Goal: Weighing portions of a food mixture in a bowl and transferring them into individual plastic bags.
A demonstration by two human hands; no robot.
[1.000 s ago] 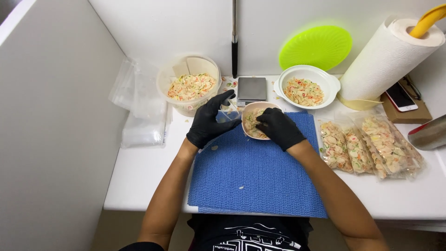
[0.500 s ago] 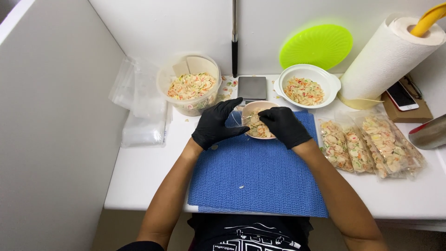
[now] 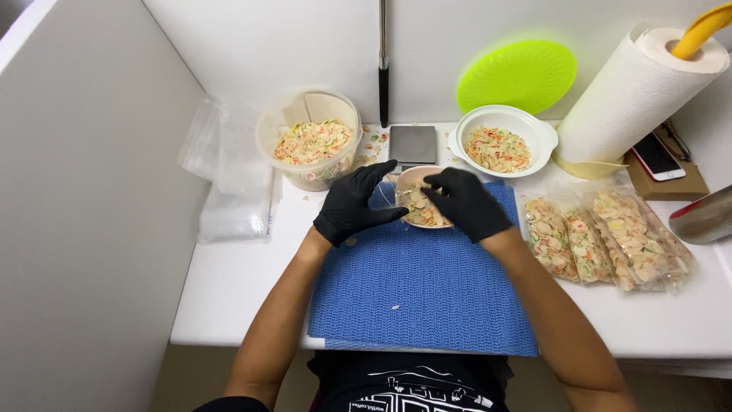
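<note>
Gripping a small round bowl (image 3: 418, 204), the gloved left hand (image 3: 352, 203) and right hand (image 3: 465, 203) close on its rim.

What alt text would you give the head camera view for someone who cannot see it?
Two black-gloved hands, left hand and right hand, meet over a small bowl of pale sliced pieces on a blue mat. Behind stand a clear tub, a white bowl and a scale; filled bags lie at right.

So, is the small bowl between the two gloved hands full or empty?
Partly full. The small bowl holds pale, mixed-colour flakes heaped at its lower side, while bare inner wall shows toward its upper rim. The left hand and right hand flank it.
</note>
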